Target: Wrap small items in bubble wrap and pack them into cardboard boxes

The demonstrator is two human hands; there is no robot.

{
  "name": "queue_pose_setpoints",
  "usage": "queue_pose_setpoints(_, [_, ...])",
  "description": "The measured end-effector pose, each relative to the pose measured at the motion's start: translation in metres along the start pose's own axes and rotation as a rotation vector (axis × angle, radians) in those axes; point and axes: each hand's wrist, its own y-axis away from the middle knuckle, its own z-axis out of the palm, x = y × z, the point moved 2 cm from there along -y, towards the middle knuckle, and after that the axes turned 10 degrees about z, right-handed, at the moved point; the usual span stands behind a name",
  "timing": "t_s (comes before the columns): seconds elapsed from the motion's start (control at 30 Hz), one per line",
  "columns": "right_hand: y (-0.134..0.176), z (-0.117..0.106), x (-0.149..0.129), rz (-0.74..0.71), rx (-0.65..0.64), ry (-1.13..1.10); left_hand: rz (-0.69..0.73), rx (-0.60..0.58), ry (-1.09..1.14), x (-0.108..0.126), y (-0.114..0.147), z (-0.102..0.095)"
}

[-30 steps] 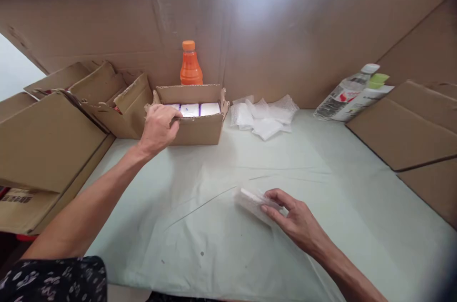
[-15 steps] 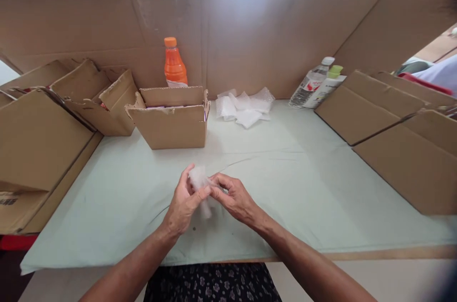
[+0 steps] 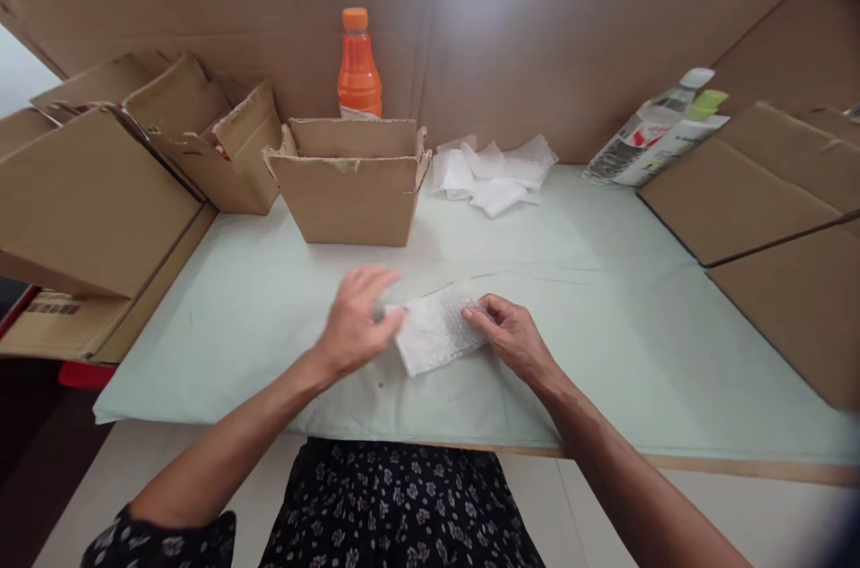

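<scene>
A flat, clear bubble-wrap pouch is spread out in front of me, just above the green cloth. My right hand pinches its right end between thumb and fingers. At the pouch's left edge is my left hand, smeared a little by motion, its fingers apart from the thumb. A small greyish spot shows between that thumb and the fingers; I cannot make out what it is. Whether the left thumb touches the pouch is unclear.
A cardboard box with an unlit inside stands ahead, an orange bottle behind it. More bubble-wrap pouches lie at the back. Cardboard boxes line the left, others the right, beside a clear bottle.
The crumpled wrap between both hands is now flattened out. My left hand has come apart from my right and opened, while the right has moved rightward. The view has tilted down.
</scene>
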Motion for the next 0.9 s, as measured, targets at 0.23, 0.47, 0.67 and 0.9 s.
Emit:
queue_pose_setpoints(0.23, [0.004, -0.009, 0.013, -0.013, 0.067, 0.231, 0.361, -0.606, -0.188, 0.015, -0.006, 0.043])
queue_pose_setpoints(0.47, [0.012, -0.02, 0.026, -0.006, 0.102, 0.448, 0.166, -0.672, -0.155, -0.008, 0.037, -0.061])
queue_pose_setpoints(0.67, [0.015, -0.017, 0.027, -0.003, 0.08, 0.558, -0.351, -0.405, -0.325, -0.01, 0.066, -0.039])
queue_pose_setpoints(0.9, [0.009, -0.029, -0.015, -0.264, -0.086, 0.476, -0.033, -0.042, -0.256, 0.004, 0.049, -0.016])
